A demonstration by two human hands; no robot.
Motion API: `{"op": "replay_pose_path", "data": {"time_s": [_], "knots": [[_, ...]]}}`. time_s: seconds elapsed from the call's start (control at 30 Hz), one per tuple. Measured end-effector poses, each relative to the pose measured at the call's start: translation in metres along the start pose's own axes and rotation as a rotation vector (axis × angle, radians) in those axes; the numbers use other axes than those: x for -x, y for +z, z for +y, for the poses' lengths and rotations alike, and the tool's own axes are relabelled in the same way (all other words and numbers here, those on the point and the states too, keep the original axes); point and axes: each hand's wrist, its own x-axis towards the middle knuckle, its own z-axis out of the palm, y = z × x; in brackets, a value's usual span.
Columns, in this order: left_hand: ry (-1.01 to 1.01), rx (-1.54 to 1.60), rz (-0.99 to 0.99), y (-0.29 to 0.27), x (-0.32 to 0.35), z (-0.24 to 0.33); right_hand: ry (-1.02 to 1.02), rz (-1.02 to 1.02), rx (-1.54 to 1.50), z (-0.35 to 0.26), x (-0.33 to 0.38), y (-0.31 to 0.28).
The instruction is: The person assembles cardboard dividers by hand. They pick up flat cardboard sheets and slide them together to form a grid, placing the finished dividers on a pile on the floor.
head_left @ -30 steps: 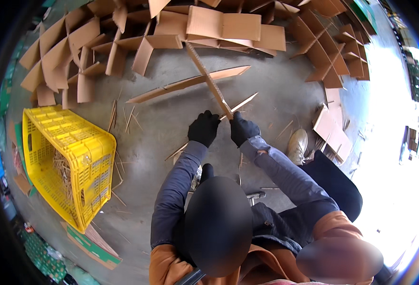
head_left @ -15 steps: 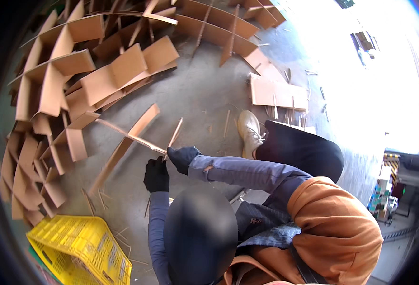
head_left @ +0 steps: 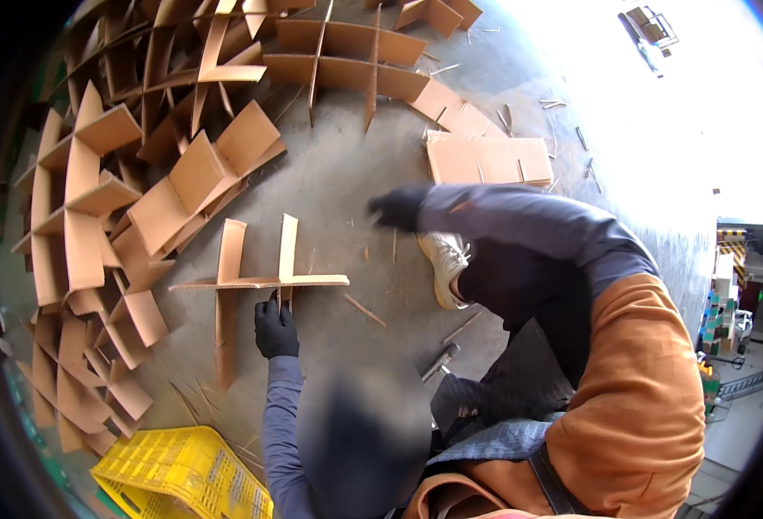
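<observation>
My left hand (head_left: 276, 329), in a black glove, is closed on a cardboard divider (head_left: 228, 333) just below its long strip. Two cross strips are slotted through that long strip, making a grid held above the grey floor. My right hand (head_left: 399, 208), gloved in black too, is out to the right, apart from the divider and near my shoe (head_left: 443, 268). Motion smears its fingers, so whether it holds anything does not show. Beyond it lies a flat cardboard piece (head_left: 489, 160) with slits.
Assembled cardboard dividers (head_left: 87, 199) are heaped along the left and far side. A yellow plastic crate (head_left: 174, 463) lies at the lower left. Thin cardboard scraps (head_left: 364, 310) are strewn over the floor. A dark rounded shape (head_left: 366, 432) blocks part of the lower middle.
My right hand has let go of the divider and moved right and away. The divider has turned so its long strip runs crosswise, its right cross strip now fully slotted in view.
</observation>
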Motion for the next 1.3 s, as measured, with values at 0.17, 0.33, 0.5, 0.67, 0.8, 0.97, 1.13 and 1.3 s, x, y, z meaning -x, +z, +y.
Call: {"op": "replay_pose_path", "data": {"time_s": [0.17, 0.33, 0.5, 0.67, 0.8, 0.97, 1.13, 1.3], "knots": [[0.185, -0.121, -0.239, -0.032, -0.023, 0.054, 0.434, 0.377, 0.351, 0.271, 0.114, -0.097], [0.306, 0.206, -0.402, -0.066, -0.021, 0.106, 0.746, 0.424, -0.031, 0.345, 0.098, -0.117], [0.309, 0.303, -0.714, 0.012, -0.013, 0.168, 0.681, 0.08, -0.107, 0.358, 0.065, -0.13], [-0.026, 0.866, -0.837, 0.125, -0.014, 0.263, 0.748, 0.613, -0.137, 0.405, 0.042, -0.127], [-0.55, 1.154, -0.796, 0.186, -0.042, 0.314, 0.749, 0.408, 0.094, 0.388, 0.007, -0.116], [-0.674, 1.131, -0.686, 0.212, -0.079, 0.344, 0.591, 0.578, -0.156, 0.389, 0.022, -0.126], [-0.614, 1.095, -0.569, 0.237, -0.087, 0.316, 0.454, 1.063, 0.073, 0.375, 0.085, -0.193], [-0.353, 1.054, -0.559, 0.252, -0.09, 0.325, 0.326, 0.591, -0.226, 0.378, 0.174, -0.191]]}}
